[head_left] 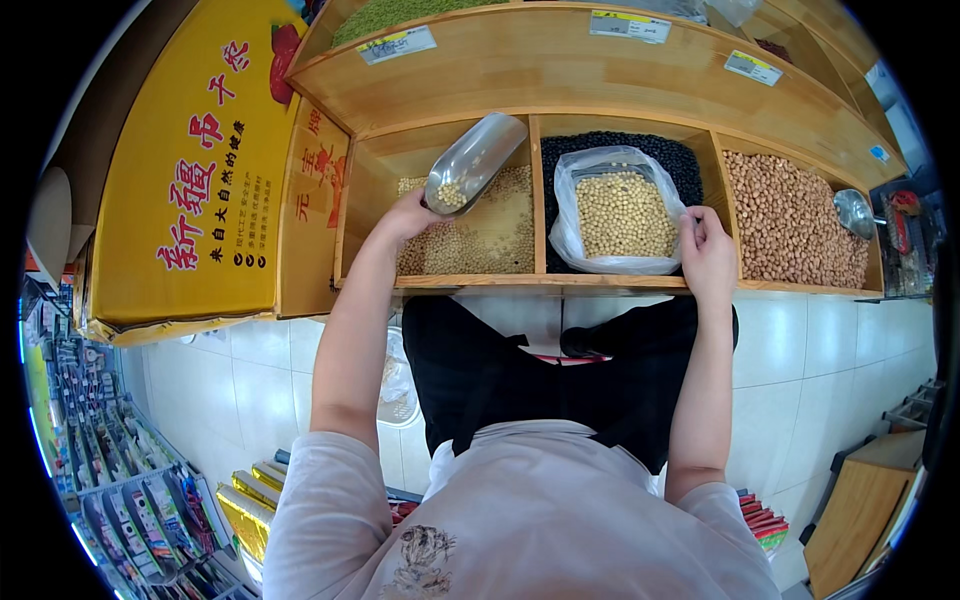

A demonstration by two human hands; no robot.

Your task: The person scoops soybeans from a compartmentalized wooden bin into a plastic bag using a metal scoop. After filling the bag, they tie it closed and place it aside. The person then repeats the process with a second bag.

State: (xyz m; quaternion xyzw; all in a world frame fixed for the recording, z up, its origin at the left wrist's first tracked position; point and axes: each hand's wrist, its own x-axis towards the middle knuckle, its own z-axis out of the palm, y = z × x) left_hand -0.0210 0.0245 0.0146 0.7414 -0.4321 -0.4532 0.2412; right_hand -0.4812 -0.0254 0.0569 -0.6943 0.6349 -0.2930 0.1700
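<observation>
My left hand point(409, 215) holds a metal scoop point(480, 154) by its lower end, with its body slanting up and to the right. A few soybeans point(451, 195) lie inside the scoop. Beneath it is the left wooden compartment, where a thin layer of soybeans point(469, 251) leaves part of the wooden bottom bare. In the middle compartment, a clear plastic bag point(568, 240) stands wide at the mouth, full of soybeans point(626, 214), on top of black beans point(622, 140). My right hand point(706, 251) pinches the bag's right rim between thumb and fingers.
Peanuts point(795, 217) fill the right compartment, with another metal scoop point(855, 214) resting on them. A yellow printed carton point(202, 165) abuts the bins on the left. Behind rises an upper wooden tier point(480, 64). A white basket point(397, 405) sits on the tiled floor.
</observation>
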